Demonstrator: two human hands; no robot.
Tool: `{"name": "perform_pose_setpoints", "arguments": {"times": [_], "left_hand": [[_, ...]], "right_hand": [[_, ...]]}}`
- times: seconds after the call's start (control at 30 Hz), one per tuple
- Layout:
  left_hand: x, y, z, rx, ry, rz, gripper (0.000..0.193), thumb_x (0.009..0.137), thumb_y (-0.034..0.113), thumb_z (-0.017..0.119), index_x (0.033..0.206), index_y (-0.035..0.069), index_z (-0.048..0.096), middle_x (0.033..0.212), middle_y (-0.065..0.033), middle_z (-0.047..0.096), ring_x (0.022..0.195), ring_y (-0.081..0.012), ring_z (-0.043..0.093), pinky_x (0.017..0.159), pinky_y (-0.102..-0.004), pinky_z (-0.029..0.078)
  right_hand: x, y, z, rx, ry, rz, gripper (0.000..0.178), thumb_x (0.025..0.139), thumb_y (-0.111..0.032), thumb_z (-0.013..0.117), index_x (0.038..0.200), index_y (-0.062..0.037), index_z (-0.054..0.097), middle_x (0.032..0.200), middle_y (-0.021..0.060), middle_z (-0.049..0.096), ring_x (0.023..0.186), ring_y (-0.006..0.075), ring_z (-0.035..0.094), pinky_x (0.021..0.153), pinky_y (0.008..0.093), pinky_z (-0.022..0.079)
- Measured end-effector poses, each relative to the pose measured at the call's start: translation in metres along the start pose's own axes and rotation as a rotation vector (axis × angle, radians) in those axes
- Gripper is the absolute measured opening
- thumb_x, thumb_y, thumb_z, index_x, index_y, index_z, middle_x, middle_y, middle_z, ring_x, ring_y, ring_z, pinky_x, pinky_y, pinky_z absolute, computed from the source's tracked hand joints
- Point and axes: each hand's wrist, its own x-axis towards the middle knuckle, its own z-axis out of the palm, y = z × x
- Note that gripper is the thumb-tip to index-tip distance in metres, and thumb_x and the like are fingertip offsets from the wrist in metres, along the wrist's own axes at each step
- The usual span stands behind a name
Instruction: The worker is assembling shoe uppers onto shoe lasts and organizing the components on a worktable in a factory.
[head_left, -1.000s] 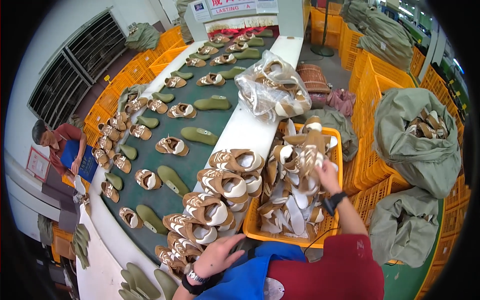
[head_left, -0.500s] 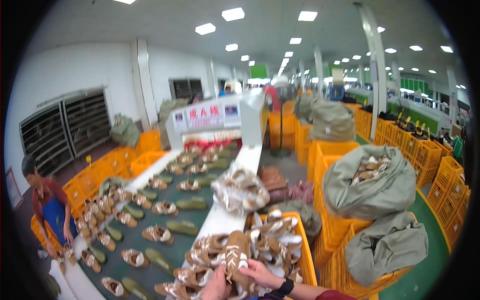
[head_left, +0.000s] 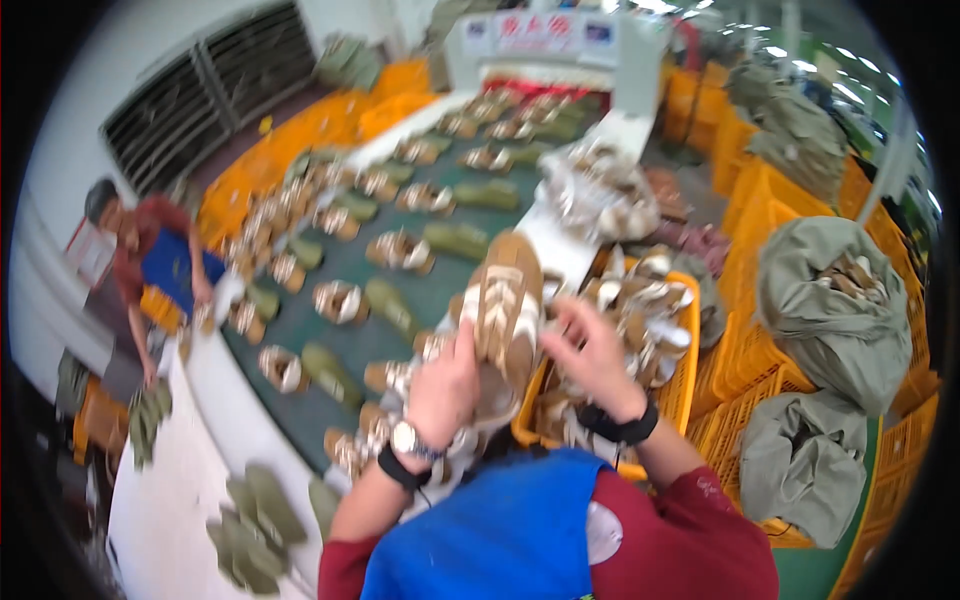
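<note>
- Shoe of brown and white (head_left: 508, 310) is lifted between the two hands, its toe pointing away from the person and its laced top turned to the view; such an angle seems chosen so that the laces can be seen well.
- Left hand (head_left: 443, 390) holds this shoe at its left side, with the fingers closed upon it, and appears to carry most of its weight.
- Right hand (head_left: 595, 360) is just beside the shoe's right side, half open, with bent fingers; I cannot tell whether a fingertip touches. Probably it can be loose because the left grip is enough.
- Loose shoes (head_left: 345, 450) stand close at the left of the left hand, perhaps put there for a short reach.
- Yellow crate (head_left: 692, 330), below and beyond the right hand, contains many similar shoes; its walls prevent them from spreading.
- Olive lasts (head_left: 262, 520) lie grouped on the white bench (head_left: 160, 500), farther left of the left hand.
- Green belt (head_left: 448, 280) runs away beyond the left hand; on it shoes lie beside other lasts, presumably to form pairs.
- Clear plastic bag (head_left: 590, 190), beyond the right hand, gathers more shoes together.
- Co-worker (head_left: 165, 260) is far left of the left hand, across the belt.
</note>
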Motion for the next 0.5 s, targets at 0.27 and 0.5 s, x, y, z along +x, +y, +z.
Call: {"name": "perform_pose_setpoints", "arguments": {"times": [0.27,0.5], "left_hand": [[-0.013,-0.006,-0.025,0.048,-0.064,-0.232,0.023,0.084,0.014,0.057,0.102,0.0,0.054,0.066,-0.016,0.061,0.057,-0.0331,0.06,0.048,-0.0395,0.048],[-0.033,0.011,-0.041,-0.175,0.172,-0.262,0.024,0.081,0.006,0.057,0.104,-0.002,0.054,0.071,-0.0192,0.06,0.061,-0.0338,0.06,0.053,-0.0391,0.048]], "right_hand": [[0.018,-0.03,0.054,0.04,-0.251,-0.532,0.031,0.071,-0.007,0.066,0.101,-0.0076,0.059,0.085,0.0102,0.055,0.079,0.0279,0.057,0.069,0.0363,0.048],[0.004,-0.039,0.063,0.177,-0.194,-0.476,0.024,0.071,0.004,0.056,0.093,-0.0046,0.061,0.083,0.0126,0.054,0.068,0.0287,0.058,0.059,0.0352,0.048]]}}
